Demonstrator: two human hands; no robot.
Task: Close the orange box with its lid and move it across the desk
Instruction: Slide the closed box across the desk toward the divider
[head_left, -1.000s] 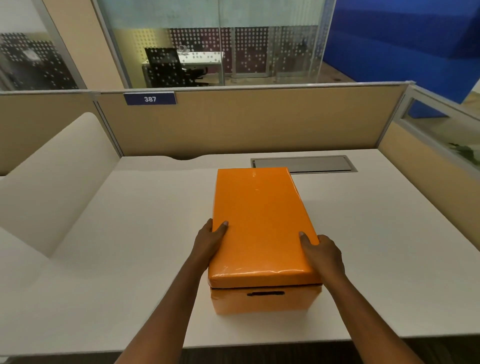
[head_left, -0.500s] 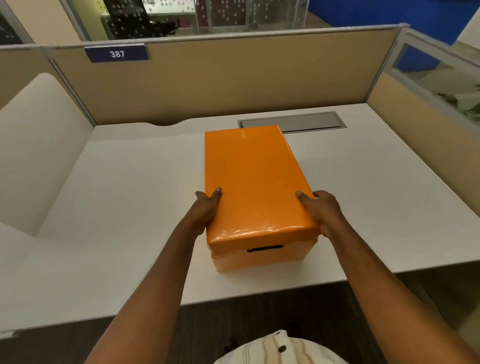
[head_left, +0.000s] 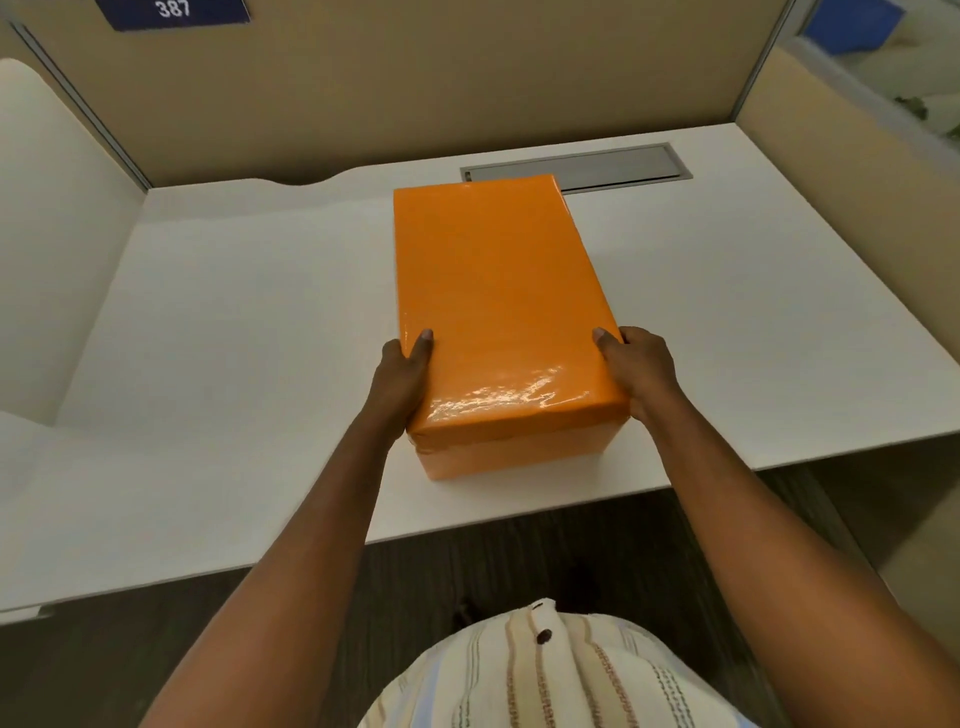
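1. The left hand (head_left: 400, 379) and right hand (head_left: 641, 369) form the grip, pinching the orange box (head_left: 514, 441) from either side, thumbs on its lid (head_left: 493, 301).
2. Between the hands, the lid sits fully on the box.
3. Under the grip, the box rests on the white bench (head_left: 234, 338), near its front edge.
4. Beyond the box lies a grey cable hatch (head_left: 618, 166).

fingers of left hand (head_left: 402, 376) and right hand (head_left: 641, 371) hidden behind orange box (head_left: 511, 447) sides, blue sign (head_left: 174, 11) cut off at top edge, striped shirt (head_left: 545, 675) cropped at bottom
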